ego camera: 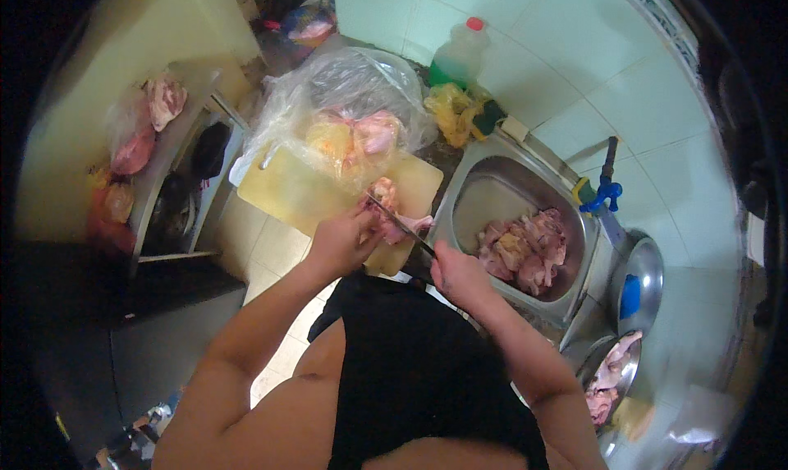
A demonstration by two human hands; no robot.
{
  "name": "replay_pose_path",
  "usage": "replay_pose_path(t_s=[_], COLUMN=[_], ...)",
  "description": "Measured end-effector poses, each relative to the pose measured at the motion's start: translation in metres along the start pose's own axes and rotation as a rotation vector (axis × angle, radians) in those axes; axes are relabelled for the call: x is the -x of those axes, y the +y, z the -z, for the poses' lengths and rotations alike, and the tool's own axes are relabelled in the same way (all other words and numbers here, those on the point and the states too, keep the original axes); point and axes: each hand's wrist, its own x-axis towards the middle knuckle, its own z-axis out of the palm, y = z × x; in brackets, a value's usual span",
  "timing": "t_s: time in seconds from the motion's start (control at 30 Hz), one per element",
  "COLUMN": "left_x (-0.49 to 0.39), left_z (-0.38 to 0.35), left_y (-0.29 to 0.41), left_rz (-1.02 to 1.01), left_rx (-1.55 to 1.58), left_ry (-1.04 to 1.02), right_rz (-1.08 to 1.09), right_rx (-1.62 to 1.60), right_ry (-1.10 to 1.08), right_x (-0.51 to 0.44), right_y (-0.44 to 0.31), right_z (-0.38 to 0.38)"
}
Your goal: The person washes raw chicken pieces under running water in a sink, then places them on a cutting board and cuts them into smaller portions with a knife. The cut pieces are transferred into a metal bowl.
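Observation:
My right hand (462, 276) is closed around the handle of a kitchen knife (397, 219). The blade lies across a piece of raw poultry (406, 228) on a cream cutting board (283, 190). With my left hand (346, 241) I hold the same piece by its left side, fingers close to the blade. Part of the meat is hidden behind my fingers. Just beyond, a clear plastic bag (363, 70) with more raw poultry (375, 134) rests on the board's far part.
To the right, a steel sink (471, 162) holds a heap of cut raw poultry (523, 248) below a blue-handled tap (606, 193). A bowl of raw pieces (609, 377) stands further right. Behind are a jug with green liquid (458, 54) and a yellow plastic bag (452, 113).

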Motion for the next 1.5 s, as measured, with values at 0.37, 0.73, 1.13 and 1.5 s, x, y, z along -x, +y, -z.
replay_pose_path(t_s=[0.37, 0.73, 1.13, 1.5], left_x=[-0.1, -0.113, -0.186, -0.242], left_z=[0.038, -0.012, 0.039, 0.011], left_y=[0.069, 0.049, -0.053, -0.05], left_rz=[-0.612, -0.56, -0.142, 0.018], left_rx=[-0.081, -0.192, -0.138, -0.361], left_ry=[0.531, 0.296, 0.164, -0.113], right_rz=[-0.043, -0.171, -0.302, -0.575], right_rx=[0.047, -0.002, -0.065, -0.179], right_ry=[-0.013, -0.105, 0.1, 0.552], right_x=[-0.005, -0.006, 0.07, 0.146], right_y=[-0.018, -0.019, 0.058, 0.056], right_z=[-0.007, -0.014, -0.005, 0.08])
